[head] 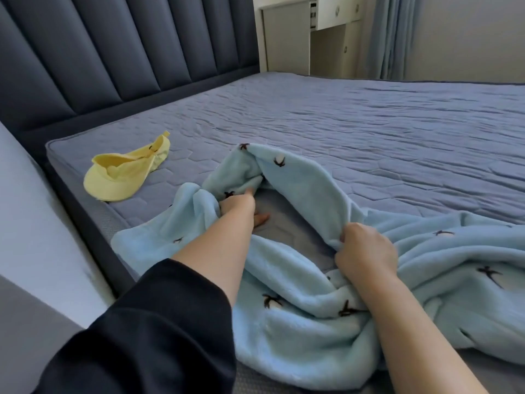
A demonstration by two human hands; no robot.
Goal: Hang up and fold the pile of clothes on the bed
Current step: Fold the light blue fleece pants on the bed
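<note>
Dark sleeve [142, 331] covers the left arm at bottom left, pushed up to bare the forearm. Left hand [238, 207] reaches forward into the light-blue fleece [298, 322]. Its outer fingers are buried in a bunch of the cloth and appear to hold it, while index finger and thumb stick out, thumb tip down on the mattress [369, 123]. Right hand [366, 251] is a closed fist clamped on a gathered edge of the same fleece, knuckles up, forearm bare.

Fleece is rumpled, printed with small dark bird-like marks, and lies on the near side of the bed, spreading from bottom centre to the right edge of view. Between the two hands it opens into a raised loop, with bare mattress showing inside.

Mattress is blue-grey and quilted. Yellow cap [125, 174] lies on it near the left corner, well apart from the fleece, brim toward the camera.

Padded dark-blue headboard [113, 46] stands upright behind the cap. Beyond the far side of the bed are a white cabinet [335, 12] with drawers and a blue curtain [392, 35] just right of it.
</note>
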